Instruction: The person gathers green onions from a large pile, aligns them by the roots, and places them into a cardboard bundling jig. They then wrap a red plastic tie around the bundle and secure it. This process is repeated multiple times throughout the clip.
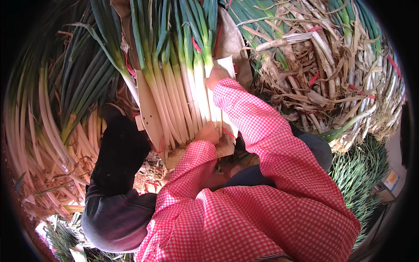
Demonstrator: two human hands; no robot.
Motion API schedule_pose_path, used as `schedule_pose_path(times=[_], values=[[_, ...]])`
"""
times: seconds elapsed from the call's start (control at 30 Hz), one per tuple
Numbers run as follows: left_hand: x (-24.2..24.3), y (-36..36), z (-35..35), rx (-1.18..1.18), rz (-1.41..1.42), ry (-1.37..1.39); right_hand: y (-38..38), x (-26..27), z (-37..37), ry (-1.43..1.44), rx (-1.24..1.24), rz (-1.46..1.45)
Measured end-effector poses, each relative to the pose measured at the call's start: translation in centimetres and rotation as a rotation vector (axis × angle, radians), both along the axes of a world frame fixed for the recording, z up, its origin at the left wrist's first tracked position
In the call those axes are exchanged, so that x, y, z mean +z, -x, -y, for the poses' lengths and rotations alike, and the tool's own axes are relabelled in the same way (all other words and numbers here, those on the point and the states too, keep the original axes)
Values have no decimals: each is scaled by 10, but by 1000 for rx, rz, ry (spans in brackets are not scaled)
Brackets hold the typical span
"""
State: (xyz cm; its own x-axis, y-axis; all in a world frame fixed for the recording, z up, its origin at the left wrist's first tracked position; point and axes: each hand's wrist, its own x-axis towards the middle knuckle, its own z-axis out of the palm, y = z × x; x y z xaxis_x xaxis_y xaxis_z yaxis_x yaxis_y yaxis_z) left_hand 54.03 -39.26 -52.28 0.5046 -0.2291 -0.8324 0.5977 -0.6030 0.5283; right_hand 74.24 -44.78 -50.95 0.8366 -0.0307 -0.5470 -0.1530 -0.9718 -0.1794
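Note:
A row of long green onions lies side by side on a pale board, white stalks towards me and green leaves pointing away. My left hand is at the root ends, its fingers bent down against the stalks. Further up, my right hand rests at the right end of the row, where white turns to green, with its fingers curled around a stalk or the board's edge; which one is hidden. Red ties show near the board's lower right corner.
Loose green onions are heaped at the left. Onions with dry brown leaves and red ties form a pile at the right. Below it stand thin green leaves. A single onion leans by the board's left edge. My knees flank the board.

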Motion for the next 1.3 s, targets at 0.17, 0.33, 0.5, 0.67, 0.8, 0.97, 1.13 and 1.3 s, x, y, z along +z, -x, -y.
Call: schedule_pose_path(times=[0.17, 0.33, 0.5, 0.67, 0.8, 0.97, 1.13, 1.3], values=[[5, 5, -6, 97, 37, -141, -6, 26, -5, 130, 321, -260], [1, 9, -12, 421, -233, 310, -5, 45, -7, 172, 265, -220], [2, 11, -3, 177, 71, -132, 3, 32, -3, 226, 432, -132], [-4, 12, -5, 140, 64, -110, 27, 8, -7, 166, 69, 33], [-9, 14, -5, 147, 46, -65, 32, 2, -2, 3, 99, 77], [-9, 15, -3, 200, 22, -33, 31, 8, 1, -37, 81, 54], [-5, 13, -9, 205, -3, -23, 48, 13, -11, -55, -180, 81], [5, 10, -9, 218, 61, -49, 48, 24, -8, -34, -112, 108]])
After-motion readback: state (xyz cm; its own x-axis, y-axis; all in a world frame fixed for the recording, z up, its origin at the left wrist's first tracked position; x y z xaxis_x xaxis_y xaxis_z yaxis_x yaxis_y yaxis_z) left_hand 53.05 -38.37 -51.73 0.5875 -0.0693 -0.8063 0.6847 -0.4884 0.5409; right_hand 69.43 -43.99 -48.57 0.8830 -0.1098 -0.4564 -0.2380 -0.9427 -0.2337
